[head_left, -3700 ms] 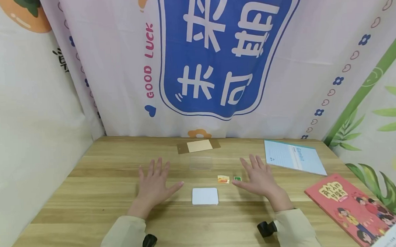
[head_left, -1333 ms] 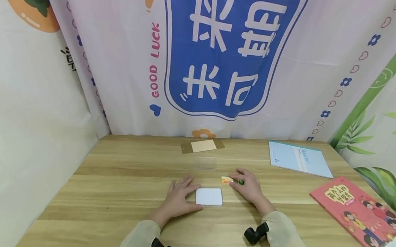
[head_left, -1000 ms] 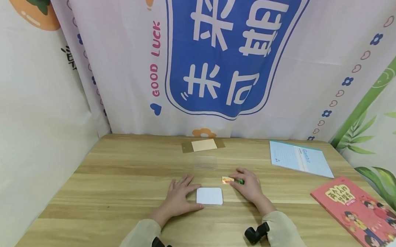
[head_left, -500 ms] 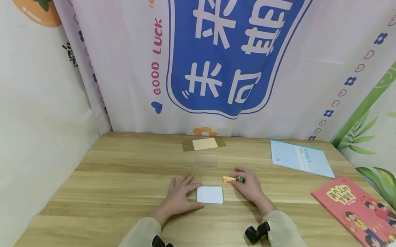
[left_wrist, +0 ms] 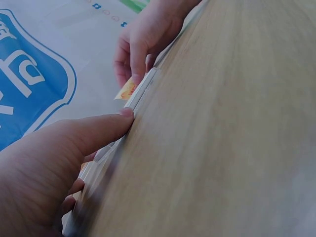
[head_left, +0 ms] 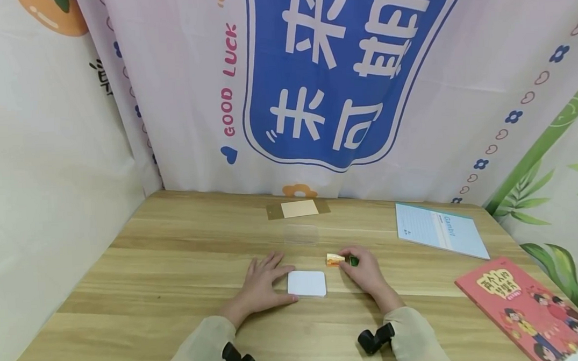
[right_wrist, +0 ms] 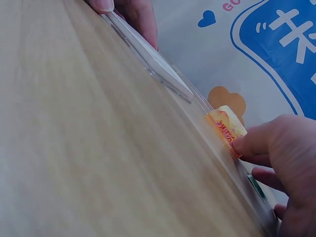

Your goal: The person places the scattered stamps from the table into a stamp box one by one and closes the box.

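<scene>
My right hand pinches a small yellow-orange stamp with a toothed edge between thumb and index finger. The stamp's free side tilts up from the table in the right wrist view. Beneath the curled fingers lies a small green stamp, partly hidden. To the left sits a white card with rounded corners, on a layer of clear plastic. My left hand holds the card's left end, thumb at the near corner and index finger at the far corner.
A clear plastic sheet lies behind the card, and farther back a brown strip bears a cream paper. On the right are a light blue notebook and a red book. A printed curtain hangs behind the table.
From lying spread and apart on the table, the left hand has come to the white card and the right to the yellow-orange stamp. Lately the stamp has tilted up in the right fingers.
</scene>
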Available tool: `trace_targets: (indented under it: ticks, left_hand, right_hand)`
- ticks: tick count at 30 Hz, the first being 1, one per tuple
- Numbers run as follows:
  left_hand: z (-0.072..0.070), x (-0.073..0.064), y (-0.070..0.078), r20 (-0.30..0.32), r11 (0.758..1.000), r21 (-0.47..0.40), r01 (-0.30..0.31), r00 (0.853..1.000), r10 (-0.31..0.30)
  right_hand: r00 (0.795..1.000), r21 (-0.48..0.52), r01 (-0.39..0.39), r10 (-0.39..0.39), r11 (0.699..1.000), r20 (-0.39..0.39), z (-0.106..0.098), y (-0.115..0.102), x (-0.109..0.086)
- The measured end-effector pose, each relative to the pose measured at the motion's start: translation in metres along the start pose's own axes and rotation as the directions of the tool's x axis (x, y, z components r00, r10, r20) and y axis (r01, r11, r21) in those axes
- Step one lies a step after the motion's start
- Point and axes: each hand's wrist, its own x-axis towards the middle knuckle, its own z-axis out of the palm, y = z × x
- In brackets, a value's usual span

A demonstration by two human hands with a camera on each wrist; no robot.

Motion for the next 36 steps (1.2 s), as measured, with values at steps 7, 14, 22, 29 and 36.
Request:
trace_targets:
  ticks: [7,14,22,29,36]
  left_hand:
    - [-0.001,0.0,0.0,0.002,1.0,0.005,-0.001,1.0,0.001]
    - [-0.001,0.0,0.0,0.003,1.0,0.008,-0.007,1.0,0.007]
    - [-0.002,0.0,0.002,0.013,1.0,0.01,-0.005,1.0,0.005]
    - [-0.002,0.0,0.003,0.013,1.0,0.004,-0.003,1.0,0.003]
    - [-0.003,0.0,0.002,0.003,1.0,-0.011,-0.011,1.0,0.011]
  right_hand:
    - [0.999,0.029,-0.044,0.044,0.999,0.009,0.0,-0.001,0.001]
    - [0.996,0.026,-0.09,0.089,0.996,0.011,-0.001,-0.001,0.003]
    - [0.99,0.037,-0.138,0.138,0.99,0.003,-0.006,-0.002,0.008]
    - [0.983,0.107,-0.183,0.181,0.977,0.025,-0.015,-0.014,0.012]
    - [0.988,0.103,-0.155,0.155,0.983,0.012,-0.019,-0.032,0.01]
